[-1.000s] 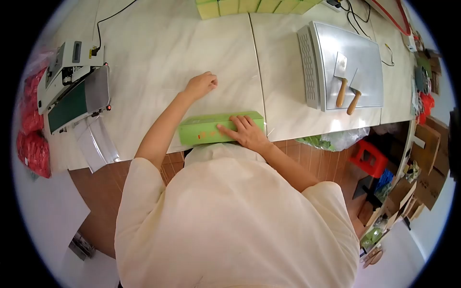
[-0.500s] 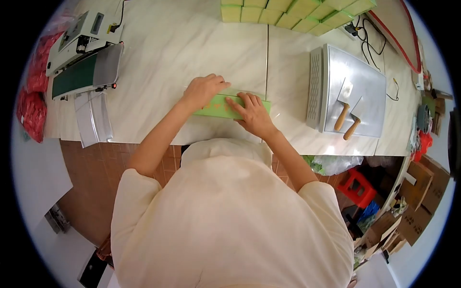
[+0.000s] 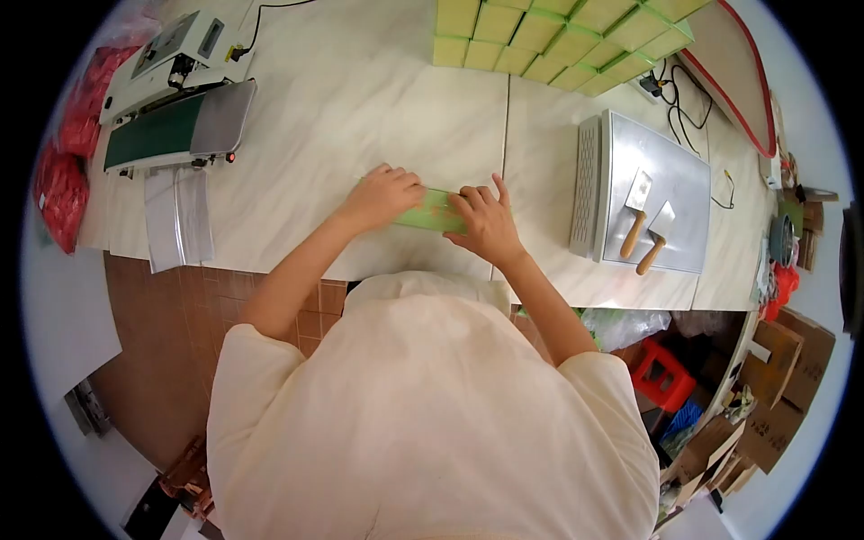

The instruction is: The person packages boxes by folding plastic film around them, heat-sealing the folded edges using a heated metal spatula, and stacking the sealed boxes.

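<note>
A long green box [image 3: 430,212] lies flat on the marbled table [image 3: 360,117], close to its front edge. My left hand [image 3: 387,196] covers the left end of the box, its fingers bent and pressed together round the top edge. Over the right end, my right hand [image 3: 486,219] grips with the thumb and some fingers, while one finger points up off the box. Both palms hide the ends of the box.
Stacked green boxes [image 3: 549,40] stand at the back. On the right, two wooden-handled scrapers [image 3: 634,234] lie on a metal appliance [image 3: 666,189]. A machine with a green belt [image 3: 153,135] sits at the left, and a red stool [image 3: 663,376] is below the table.
The green box has moved from the table's front edge farther onto the table. My left hand, earlier apart from it, has come onto its left end. The view has shifted, showing more stacked boxes.
</note>
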`<state>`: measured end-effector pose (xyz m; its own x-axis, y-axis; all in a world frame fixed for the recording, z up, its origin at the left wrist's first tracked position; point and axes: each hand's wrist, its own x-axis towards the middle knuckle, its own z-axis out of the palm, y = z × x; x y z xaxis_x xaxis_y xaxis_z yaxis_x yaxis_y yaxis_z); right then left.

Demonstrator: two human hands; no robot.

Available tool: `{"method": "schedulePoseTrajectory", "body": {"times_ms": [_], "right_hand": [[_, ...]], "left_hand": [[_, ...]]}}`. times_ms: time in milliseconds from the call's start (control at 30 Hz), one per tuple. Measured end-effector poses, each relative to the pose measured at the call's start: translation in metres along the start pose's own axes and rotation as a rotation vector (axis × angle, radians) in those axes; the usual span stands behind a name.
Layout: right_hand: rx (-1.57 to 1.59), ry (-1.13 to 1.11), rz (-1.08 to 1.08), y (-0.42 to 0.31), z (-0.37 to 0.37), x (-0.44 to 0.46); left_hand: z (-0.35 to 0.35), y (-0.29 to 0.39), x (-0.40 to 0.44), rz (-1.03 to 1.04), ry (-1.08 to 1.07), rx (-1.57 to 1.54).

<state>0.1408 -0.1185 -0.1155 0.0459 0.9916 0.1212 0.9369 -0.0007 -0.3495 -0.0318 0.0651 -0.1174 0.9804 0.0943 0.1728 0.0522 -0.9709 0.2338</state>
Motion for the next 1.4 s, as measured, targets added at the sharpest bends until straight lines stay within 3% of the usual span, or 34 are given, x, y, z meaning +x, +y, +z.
{"method": "schedulePoseTrajectory", "body": {"times_ms": [267, 367, 433, 533, 600, 667, 867, 1100, 1200, 1267, 1300, 1367, 1400], "right_hand": [[0.011, 0.043, -0.018, 0.003, 0.001, -0.001], [0.006, 0.040, -0.011, 0.003, 0.002, -0.003], [0.009, 0.067, -0.025, 0.003, 0.002, -0.003], [0.015, 0.050, -0.008, 0.002, 0.000, -0.003], [0.022, 0.054, -0.010, 0.001, 0.001, -0.003], [0.018, 0.054, 0.000, 0.001, 0.000, -0.005], [0.019, 0.093, 0.026, 0.016, -0.029, -0.006], [-0.191, 0.106, 0.072, 0.057, -0.072, -0.050], [-0.223, 0.174, 0.189, 0.053, -0.070, -0.085], [-0.189, 0.240, 0.525, 0.049, -0.059, -0.104], [-0.190, 0.239, 0.538, 0.051, -0.042, -0.112], [0.414, 0.430, 0.938, 0.051, -0.006, -0.123], [0.671, 0.459, 1.030, 0.041, 0.000, -0.118]], "left_hand": [[-0.045, -0.082, -0.069, -0.053, -0.038, 0.131], [-0.048, -0.090, -0.093, -0.173, -0.002, 0.159], [-0.053, -0.082, -0.099, -0.449, 0.131, 0.201], [-0.039, -0.041, -0.077, -0.385, 0.216, 0.031], [-0.021, -0.001, -0.057, -0.337, 0.021, -0.130], [-0.009, 0.031, -0.040, -0.237, -0.005, -0.167], [0.027, 0.035, -0.050, -0.245, -0.028, -0.033], [0.026, 0.037, -0.049, -0.235, -0.012, -0.046], [0.030, 0.039, -0.051, -0.256, -0.032, -0.034], [0.031, 0.040, -0.052, -0.278, -0.022, -0.031], [0.032, 0.040, -0.052, -0.267, -0.028, -0.036], [0.034, 0.040, -0.052, -0.287, -0.010, -0.044], [0.034, 0.040, -0.052, -0.271, -0.018, -0.045]]}}
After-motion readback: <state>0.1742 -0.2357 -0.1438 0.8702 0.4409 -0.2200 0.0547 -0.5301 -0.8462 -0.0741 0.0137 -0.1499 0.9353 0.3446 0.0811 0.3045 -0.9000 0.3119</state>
